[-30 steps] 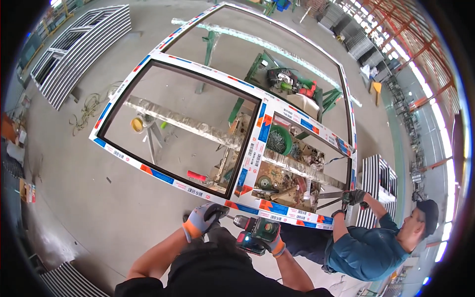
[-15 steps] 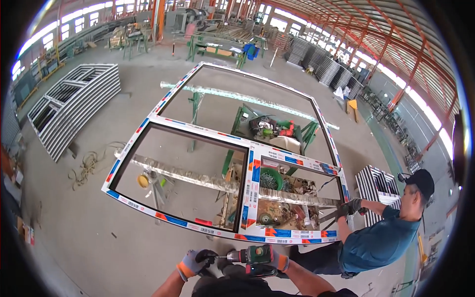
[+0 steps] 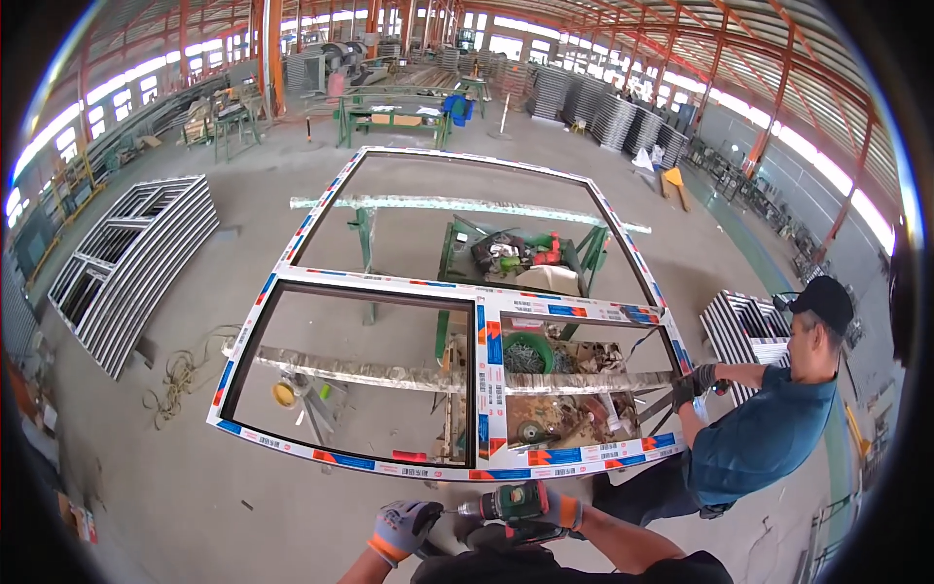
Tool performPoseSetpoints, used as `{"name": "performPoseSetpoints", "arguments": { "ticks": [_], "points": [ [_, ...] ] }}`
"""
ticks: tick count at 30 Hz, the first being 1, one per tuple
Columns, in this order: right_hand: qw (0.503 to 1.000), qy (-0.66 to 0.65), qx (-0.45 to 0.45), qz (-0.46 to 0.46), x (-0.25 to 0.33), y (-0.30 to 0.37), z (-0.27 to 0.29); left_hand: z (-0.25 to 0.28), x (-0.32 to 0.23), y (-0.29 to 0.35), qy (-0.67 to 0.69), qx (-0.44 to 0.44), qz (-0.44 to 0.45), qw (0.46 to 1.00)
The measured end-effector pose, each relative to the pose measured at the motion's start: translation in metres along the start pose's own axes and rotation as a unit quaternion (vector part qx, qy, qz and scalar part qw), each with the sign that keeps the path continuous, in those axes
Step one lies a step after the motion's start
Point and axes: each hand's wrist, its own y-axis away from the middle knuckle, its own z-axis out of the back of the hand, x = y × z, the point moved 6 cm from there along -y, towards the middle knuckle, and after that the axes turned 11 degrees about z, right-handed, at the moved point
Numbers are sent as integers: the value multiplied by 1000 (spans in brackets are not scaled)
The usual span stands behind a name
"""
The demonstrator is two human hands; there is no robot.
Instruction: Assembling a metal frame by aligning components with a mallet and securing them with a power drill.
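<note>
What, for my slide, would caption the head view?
Gloved right hand holds a green-black drill, grey-gloved left hand at its bit, beside a white rectangular frame.

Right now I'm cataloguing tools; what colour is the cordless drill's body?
Cordless drill: mainly dark green, best seen in the head view.

Saw a stack of striped frames [image 3: 156, 282] at left, with tangled tan strapping [image 3: 181, 375] on the floor [image 3: 292, 521] nearer. Noted an orange column [image 3: 272, 58] and a green workbench [image 3: 370, 121] far off, a blue item [image 3: 456, 109] by the bench's right end. Spotted grey stacks [image 3: 613, 119] far right, a yellow object [image 3: 673, 177] nearer.
</note>
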Motion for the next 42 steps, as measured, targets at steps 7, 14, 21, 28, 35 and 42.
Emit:
{"name": "performPoseSetpoints", "arguments": {
  "ticks": [7, 14, 21, 28, 35, 42],
  "points": [
    [959, 257, 118, -36, -78, 47, 7, -5, -6, -27, -120, -70, -49, 989],
    [965, 179, 162, -104, -62, -7, 77, 3, -41, -81, -96, -161, -73, 980],
    [943, 121, 215, -223, -90, -29, 160, -18, -70, -132, -101, -177, -36, 978],
    [956, 48, 233, -172, -168, 4, 230, -86, -100, -178, -88, -162, 2, 983],
    [966, -74, 178, -174, -238, 54, 278, -147, -115, -212, -53, -101, 79, 990],
    [893, 252, 245, -282, -237, 9, 350, -197, -84, -292, 63, -16, 213, 975]
  ]
}}
